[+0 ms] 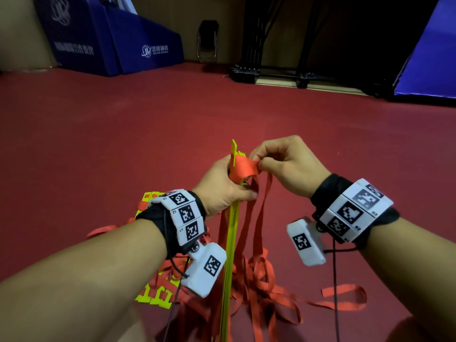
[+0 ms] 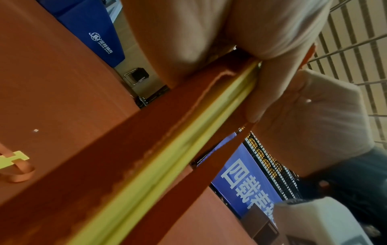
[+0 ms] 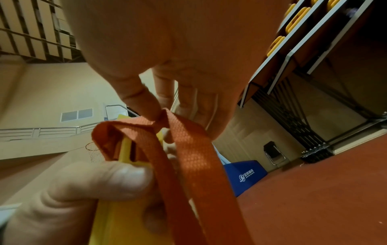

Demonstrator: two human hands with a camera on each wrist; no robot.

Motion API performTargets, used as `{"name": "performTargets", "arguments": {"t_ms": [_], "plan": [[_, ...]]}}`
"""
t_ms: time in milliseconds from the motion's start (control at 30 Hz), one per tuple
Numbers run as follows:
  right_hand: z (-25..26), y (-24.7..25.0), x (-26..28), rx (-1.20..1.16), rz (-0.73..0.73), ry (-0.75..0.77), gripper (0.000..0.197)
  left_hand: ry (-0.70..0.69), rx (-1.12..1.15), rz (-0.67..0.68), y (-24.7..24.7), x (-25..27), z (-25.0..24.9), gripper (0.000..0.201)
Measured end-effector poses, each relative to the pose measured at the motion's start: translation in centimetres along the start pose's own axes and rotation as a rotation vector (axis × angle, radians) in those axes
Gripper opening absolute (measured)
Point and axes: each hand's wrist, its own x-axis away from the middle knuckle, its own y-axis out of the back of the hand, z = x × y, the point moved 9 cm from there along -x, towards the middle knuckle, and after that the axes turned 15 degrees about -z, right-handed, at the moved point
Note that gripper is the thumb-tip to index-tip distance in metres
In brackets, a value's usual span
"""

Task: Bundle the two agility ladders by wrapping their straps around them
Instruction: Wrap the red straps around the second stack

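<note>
Left hand [image 1: 223,186] grips upright stack of yellow rungs [image 1: 230,243] near top, fingers curled round it. Right hand [image 1: 283,166] pinches orange strap [image 1: 246,166] looped over stack top. Loose straps pile on red floor [image 1: 98,134]; second ladder [image 1: 158,292] lies under left wrist.

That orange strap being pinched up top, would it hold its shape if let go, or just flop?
Probably flop: the orange strap folds softly where the right hand pinches it, and loose lengths hang and pile in loops. Its woven surface looks grippy, likely light.
</note>
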Motion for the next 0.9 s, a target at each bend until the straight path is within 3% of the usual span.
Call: {"name": "performTargets", "arguments": {"t_ms": [167,333,433,567,700,900], "plan": [[0.5,-0.2,0.1,-0.134,-0.02,-0.027,0.022,-0.06,-0.027,0.024,-0.2,-0.1,-0.4,0.054],[3.1,-0.5,0.7,-0.315,0.032,0.046,0.046,-0.062,-0.015,0.037,-0.5,0.1,-0.6,0.045],[3.4,-0.8,0.8,-0.222,0.004,0.14,0.028,-0.069,-0.052,0.052,-0.7,0.2,-0.5,0.028],[2.3,-1.5,0.7,-0.21,-0.042,0.108,0.017,-0.061,-0.092,0.033,-0.8,0.3,0.1,0.02],[1.4,-1.3,0.6,-0.325,-0.054,0.032,0.012,-0.067,-0.16,-0.011,-0.3,-0.2,0.5,0.043],[1.2,-1.2,0.8,-0.385,-0.053,-0.026,0.016,-0.14,-0.179,-0.087,0.8,-0.6,-0.6,0.034]]}}
